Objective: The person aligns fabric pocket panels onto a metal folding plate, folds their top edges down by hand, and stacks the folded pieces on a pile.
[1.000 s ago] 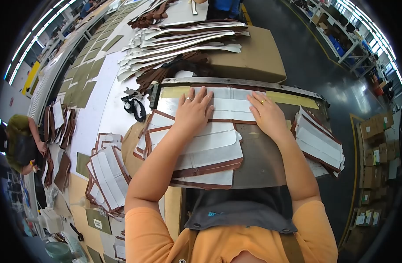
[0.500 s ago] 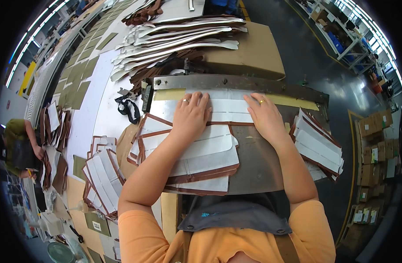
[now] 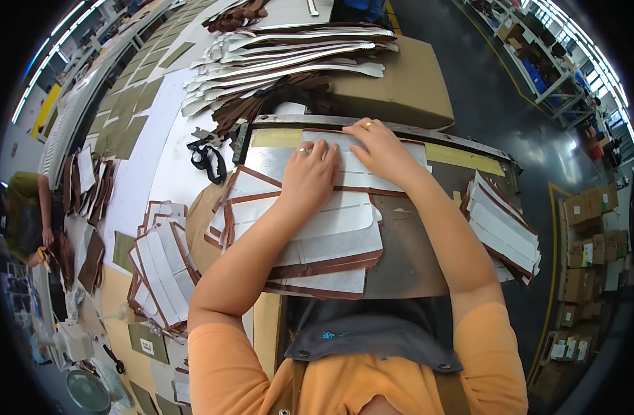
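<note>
A white panel with brown edges lies flat on the metal plate, under the long metal bar. My left hand rests on the panel's left part, fingers lying flat and holding nothing. Near the panel's top edge is my right hand, its thumb and fingers close to the edge; whether they grip it I cannot make out. Below my left hand, a stack of similar white and brown panels covers the plate's left side. Another stack sits at the plate's right end.
Long white and brown strips are piled behind the bar beside a cardboard box. More panels lie on the left, near a black strap. At the far left a person handles brown pieces. Shelves stand at the right.
The metal bar lifted toward me, then dropped back. My right hand has moved left and up to the panel's top edge. My left hand stays on the panel.
</note>
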`<state>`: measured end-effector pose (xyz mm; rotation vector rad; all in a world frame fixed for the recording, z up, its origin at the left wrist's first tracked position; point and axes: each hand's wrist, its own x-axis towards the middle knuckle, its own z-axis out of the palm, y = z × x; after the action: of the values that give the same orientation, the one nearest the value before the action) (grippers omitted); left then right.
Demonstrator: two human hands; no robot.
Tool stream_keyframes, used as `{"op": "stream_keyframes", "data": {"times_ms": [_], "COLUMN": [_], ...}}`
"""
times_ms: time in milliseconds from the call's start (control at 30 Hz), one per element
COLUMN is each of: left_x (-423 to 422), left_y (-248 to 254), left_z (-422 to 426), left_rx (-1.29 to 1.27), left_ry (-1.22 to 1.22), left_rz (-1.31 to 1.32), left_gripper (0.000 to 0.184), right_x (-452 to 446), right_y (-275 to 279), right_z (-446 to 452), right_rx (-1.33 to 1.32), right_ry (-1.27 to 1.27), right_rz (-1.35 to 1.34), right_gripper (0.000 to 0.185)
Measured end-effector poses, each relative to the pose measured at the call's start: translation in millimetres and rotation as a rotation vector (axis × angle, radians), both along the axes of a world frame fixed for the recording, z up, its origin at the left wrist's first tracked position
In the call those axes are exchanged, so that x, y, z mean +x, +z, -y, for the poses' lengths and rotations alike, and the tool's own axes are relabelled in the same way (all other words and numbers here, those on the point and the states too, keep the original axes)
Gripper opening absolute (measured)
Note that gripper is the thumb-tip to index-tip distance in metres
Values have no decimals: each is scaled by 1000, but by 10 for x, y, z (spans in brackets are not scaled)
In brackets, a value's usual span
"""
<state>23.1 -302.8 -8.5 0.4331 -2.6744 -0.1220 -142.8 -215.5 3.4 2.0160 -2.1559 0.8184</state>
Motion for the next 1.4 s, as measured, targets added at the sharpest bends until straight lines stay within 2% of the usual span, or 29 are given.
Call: {"op": "stream_keyframes", "data": {"times_ms": [100, 200, 300, 500, 633, 667, 800, 833, 900, 933, 1000, 1067, 1100, 1167, 1233, 1300, 1333, 1367, 1400], "left_x": [-22, -70, -67, -51, -38, -40, -48, -57, -98, -112, -97, -12, 39, 116, 158, 203, 213, 200, 177], "left_y": [-31, -34, 84, 114, 95, 85, 58, 70, 91, 94, 81, 227, 245, 635, 587, 488, 402, 365, 351], "left_z": [35, 103, 104, 39, 49, 57, 101, 121, 183, 234, 415, 469, 521, 421, 305, 165, 102, 74, 54], "left_rx": [64, 11, 18, -74, -44, -33, 20, 78, 194, 247, 394, 467, 522, 750, 686, 536, 510, 503, 494], "left_ry": [34, 59, 128, 248, 219, 216, 215, 233, 266, 294, 276, 258, 195, 129, 31, -128, -152, -132, -113], "left_rz": [-2, -141, 150, 230, 184, 178, 138, 145, 167, 159, 120, 136, 108, 389, 422, 406, 317, 327, 337], "left_gripper": [42, 47, 54, 56, 52, 52, 51, 51, 51, 52, 53, 52, 44, 36, 28, 25, 20, 19, 17], "right_x": [51, 119, 100, -255, -519, -604, -544, -508, -510, -508, -311, -291, -370, -556, -894, -950, -966, -779, -602], "right_y": [-49, -70, -21, 147, 212, 278, 334, 176, -77, -60, 440, 884, 1033, 1268, 1283, 1190, 1125, 1133, 1038], "right_z": [156, 160, 88, -431, -789, -865, -951, -950, -888, -976, -1113, -1551, -1862, -2537, -3302, -3430, -3510, -3202, -2844], "right_rx": [20, 11, 59, 162, 327, 373, 338, 336, 34, 32, 32, -119, -191, -278, -331, -265, -234, -193, -240], "right_ry": [47, 36, 3, -93, -249, -282, -405, -377, -333, -353, -378, -448, -461, -596, -646, -747, -801, -820, -728], "right_rz": [-17, -146, -229, -247, -369, -296, 292, 172, -40, 105, 387, 388, 476, 362, 565, 384, 299, 122, 333], "right_gripper": [29, 29, 28, 19, 17, 22, 31, 33, 32, 31, 29, 29, 30, 32, 29, 27, 26, 24, 23]}}
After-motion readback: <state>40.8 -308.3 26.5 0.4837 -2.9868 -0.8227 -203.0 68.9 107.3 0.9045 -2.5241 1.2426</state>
